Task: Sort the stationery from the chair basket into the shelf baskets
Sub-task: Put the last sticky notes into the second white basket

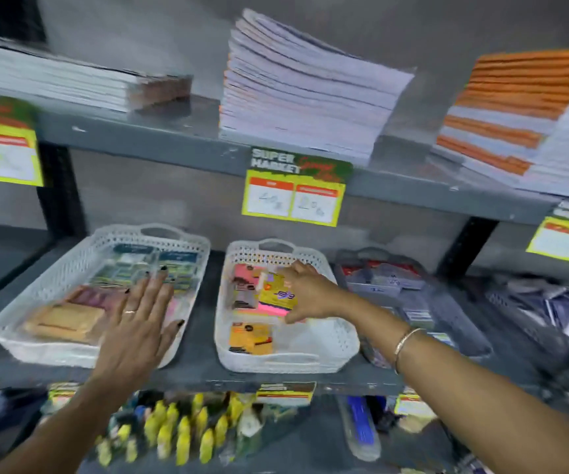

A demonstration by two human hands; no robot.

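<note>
grey shop shelves (187, 138) stood in front of us, with piles of notebooks (310, 94) up top and baskets on the shelf below. our left hand (139, 313) was flat and wide open, fingers spread, over the near right corner of the left white basket (9, 333). it held nothing. we think it was there to keep that basket from sliding, but we could not tell if it pressed down. our right hand (305, 290) reached into the middle white basket (331, 350). its fingers were curled round a yellow and pink pack of sticky notes (276, 295), thumb on the near edge. we think we were laying the pack with others like it, since more bright packs lay there. an orange pack (250, 338) sat nearer the front. a grey basket (379, 268) stood just beside, on the right. the chair basket was not in sight. everything looked blurry.
</note>
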